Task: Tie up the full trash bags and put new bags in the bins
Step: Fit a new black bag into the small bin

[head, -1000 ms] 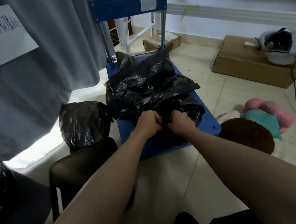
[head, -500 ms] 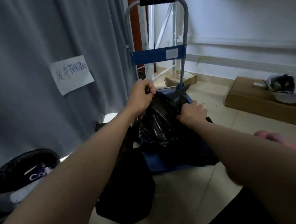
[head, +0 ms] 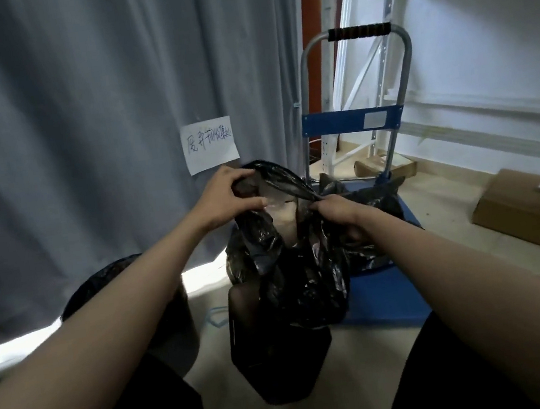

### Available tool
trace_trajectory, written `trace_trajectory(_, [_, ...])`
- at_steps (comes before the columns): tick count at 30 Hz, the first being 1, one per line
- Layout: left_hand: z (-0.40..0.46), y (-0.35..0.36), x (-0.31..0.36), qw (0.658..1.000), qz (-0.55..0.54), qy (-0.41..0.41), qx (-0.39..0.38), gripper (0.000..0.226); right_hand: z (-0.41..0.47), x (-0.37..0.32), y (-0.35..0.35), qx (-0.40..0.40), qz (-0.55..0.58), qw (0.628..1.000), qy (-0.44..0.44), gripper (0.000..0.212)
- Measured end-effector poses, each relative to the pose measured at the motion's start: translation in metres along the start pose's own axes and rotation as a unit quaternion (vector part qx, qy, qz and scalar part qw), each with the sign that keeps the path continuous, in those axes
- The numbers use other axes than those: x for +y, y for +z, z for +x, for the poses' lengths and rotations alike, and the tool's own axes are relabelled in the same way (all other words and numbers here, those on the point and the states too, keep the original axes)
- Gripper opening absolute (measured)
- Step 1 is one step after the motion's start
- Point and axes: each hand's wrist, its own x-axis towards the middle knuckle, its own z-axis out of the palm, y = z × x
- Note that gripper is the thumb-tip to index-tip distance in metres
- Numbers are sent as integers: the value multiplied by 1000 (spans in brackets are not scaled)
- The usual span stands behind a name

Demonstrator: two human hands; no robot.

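Centre frame: trash bag [head: 291, 270] hanging over bin [head: 278, 357]; hand truck [head: 361, 123] behind; paper note [head: 209, 145] on curtain [head: 79, 126], upper left; cardboard box [head: 531, 218] right.

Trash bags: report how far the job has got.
Done: another black bag already lies on the blue cart. In hand: left hand and right hand spread a black bag open above the dark bin. Left: fitting it in.
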Motion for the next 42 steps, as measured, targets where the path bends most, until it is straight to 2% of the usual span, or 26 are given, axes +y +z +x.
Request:
trace_trajectory(2, [-12,3,-14,999,-34,-19,-18,83,-4,-8,10,-50,95,994,19,30])
trace_trajectory(5, [-26,14,-32,999,-31,-11,1,85,-7,-13,22,-168,183,967,52,25])
trace_trajectory(7, [-29,16,-38,1000,-15,17,5,80,-8,-12,27,-227,174,956,63,27])
trace_trajectory(9, [-29,12,-40,999,-48,23,7,73,-12,-8,34,-254,104,959,64,24])
trace_trajectory(11, [-30,8,-43,997,-71,-7,-13,69,-14,-2,42,-251,-21,966,61,19])
trace_trajectory(12, [-32,8,-45,996,-71,-35,-47,71,-14,1,46,-235,-95,966,54,19])
trace_trajectory(15, [-43,20,-53,971,-35,-126,-198,93,-9,8,57,-168,-263,950,16,27])
trace_trajectory(17, [-48,33,-56,946,12,-181,-270,108,-7,9,61,-166,-310,936,12,34])
trace_trajectory(19, [-52,49,-58,926,77,-197,-314,100,-9,9,64,-184,-346,920,14,37])
trace_trajectory(22, [-62,84,-63,876,165,-193,-410,64,-10,8,68,-159,-431,888,-23,36])
trace_trajectory(24, [-69,111,-65,862,210,-177,-426,56,-9,10,69,-150,-454,877,-40,35])
trace_trajectory(28, [-84,160,-70,862,231,-164,-420,66,-7,18,69,-123,-483,866,-37,31])
trace_trajectory(30, [-96,180,-78,842,234,-179,-451,63,-5,21,70,-123,-483,867,-25,30])
trace_trajectory(33, [-106,178,-84,801,264,-209,-495,53,-6,26,66,-173,-427,887,3,30])
trace_trajectory(35, [-99,165,-80,817,270,-170,-481,44,-5,28,65,-191,-403,895,-7,28])
trace_trajectory(37, [-82,145,-71,863,274,-108,-411,35,-3,26,66,-155,-379,910,-62,20])
trace_trajectory(39, [-63,117,-63,904,249,-78,-339,33,1,21,67,-69,-346,928,-123,19])
trace_trajectory(42, [-44,71,-48,933,230,-41,-273,38,14,19,66,63,-250,958,-126,28])
